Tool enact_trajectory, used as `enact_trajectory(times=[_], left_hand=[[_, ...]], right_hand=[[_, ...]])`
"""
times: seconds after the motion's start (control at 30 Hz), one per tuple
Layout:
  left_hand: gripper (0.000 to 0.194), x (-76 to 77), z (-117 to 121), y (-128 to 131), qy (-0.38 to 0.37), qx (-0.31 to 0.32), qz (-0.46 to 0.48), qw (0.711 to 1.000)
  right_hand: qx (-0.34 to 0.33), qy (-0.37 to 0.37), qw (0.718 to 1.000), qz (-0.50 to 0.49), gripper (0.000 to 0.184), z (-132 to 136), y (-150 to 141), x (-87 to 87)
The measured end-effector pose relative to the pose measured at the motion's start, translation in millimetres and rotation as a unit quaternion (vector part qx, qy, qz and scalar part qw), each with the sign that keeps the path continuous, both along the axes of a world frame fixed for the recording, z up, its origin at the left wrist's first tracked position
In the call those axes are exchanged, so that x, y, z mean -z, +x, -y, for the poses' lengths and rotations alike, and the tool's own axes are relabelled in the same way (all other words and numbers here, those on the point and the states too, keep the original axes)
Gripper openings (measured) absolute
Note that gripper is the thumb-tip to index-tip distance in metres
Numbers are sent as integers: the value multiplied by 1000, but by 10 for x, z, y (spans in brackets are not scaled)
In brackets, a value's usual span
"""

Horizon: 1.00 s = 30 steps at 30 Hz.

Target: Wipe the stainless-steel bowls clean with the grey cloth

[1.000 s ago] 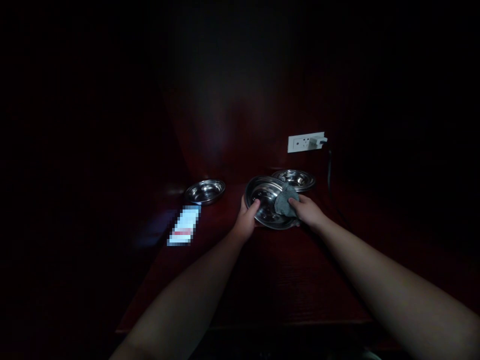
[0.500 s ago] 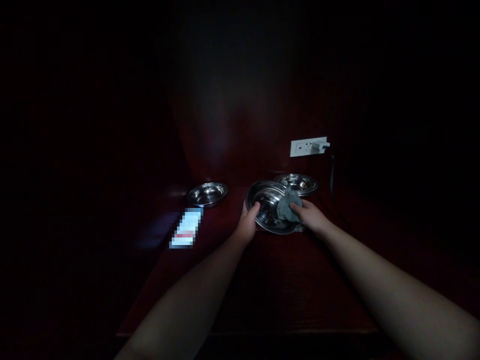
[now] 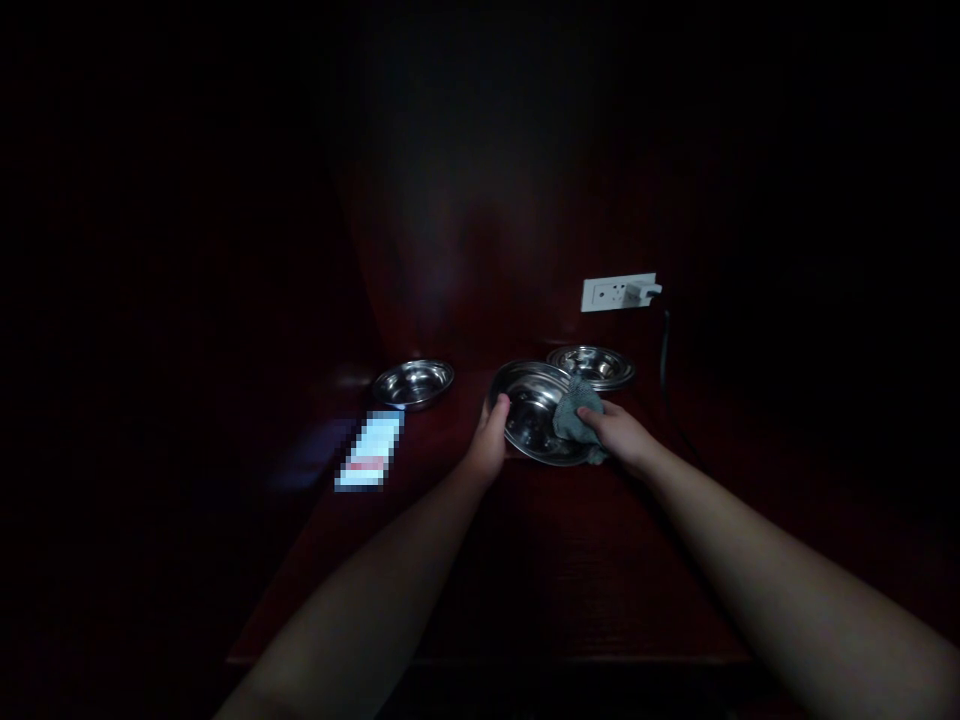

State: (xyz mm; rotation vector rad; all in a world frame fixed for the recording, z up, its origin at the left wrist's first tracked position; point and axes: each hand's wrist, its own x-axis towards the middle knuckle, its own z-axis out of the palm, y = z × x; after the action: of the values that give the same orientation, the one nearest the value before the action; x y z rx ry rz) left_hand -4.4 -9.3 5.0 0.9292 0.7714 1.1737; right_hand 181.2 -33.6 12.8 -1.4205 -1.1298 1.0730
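Note:
A shiny metal bowl [image 3: 534, 412] is held up above the dark red table, tilted with its inside facing me. My left hand [image 3: 491, 435] grips its left rim, thumb on the inner side and fingers behind. On the right, my right hand [image 3: 616, 430] is closed on a grey-green cloth [image 3: 576, 412], which is folded over the bowl's right rim and lies against the inside. The fingers behind the bowl are hidden.
Behind the held bowl sit stacked metal bowls [image 3: 596, 367]. Another metal bowl [image 3: 414, 384] stands at the left, with a lit, blurred-out phone-like screen [image 3: 371, 450] in front of it. A wall socket [image 3: 619, 292] with a plug and a cable [image 3: 664, 350] are at the right. The table's front edge [image 3: 480, 660] is near.
My left hand has shifted slightly leftward along the rim, its thumb now nearer the edge. The bowl and cloth stay almost where they were.

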Motion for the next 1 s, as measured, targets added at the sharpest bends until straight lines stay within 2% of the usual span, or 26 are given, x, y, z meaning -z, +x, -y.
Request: enact_trajectory(times=[0.13,0.23,0.33,0.5,0.6,0.8,1.0], left_hand=[[52,-28,40,31,28,-45,-12,999],[56,-15,33,23,35,-60,-17,997],[63,-1,32,6,38,-31,4,999],[75,-32,103,19,95,12,22,995],[78,-47,109,28,79,13,9,997],[65,4,-3,0,31,-8,33,999],[63,3,7,4,16,-18,27,999]], right_hand=[[4,-8,1000,18,15,-21,10,21],[2,-10,1000,14,16,-25,6,22],[10,-24,1000,-3,18,-21,-10,15],[25,-37,999,-15,20,-11,-39,6],[17,-26,999,-14,18,-5,-43,4],[1,-18,1000,-26,17,2,-26,9],[2,6,1000,-29,18,21,-24,-6]])
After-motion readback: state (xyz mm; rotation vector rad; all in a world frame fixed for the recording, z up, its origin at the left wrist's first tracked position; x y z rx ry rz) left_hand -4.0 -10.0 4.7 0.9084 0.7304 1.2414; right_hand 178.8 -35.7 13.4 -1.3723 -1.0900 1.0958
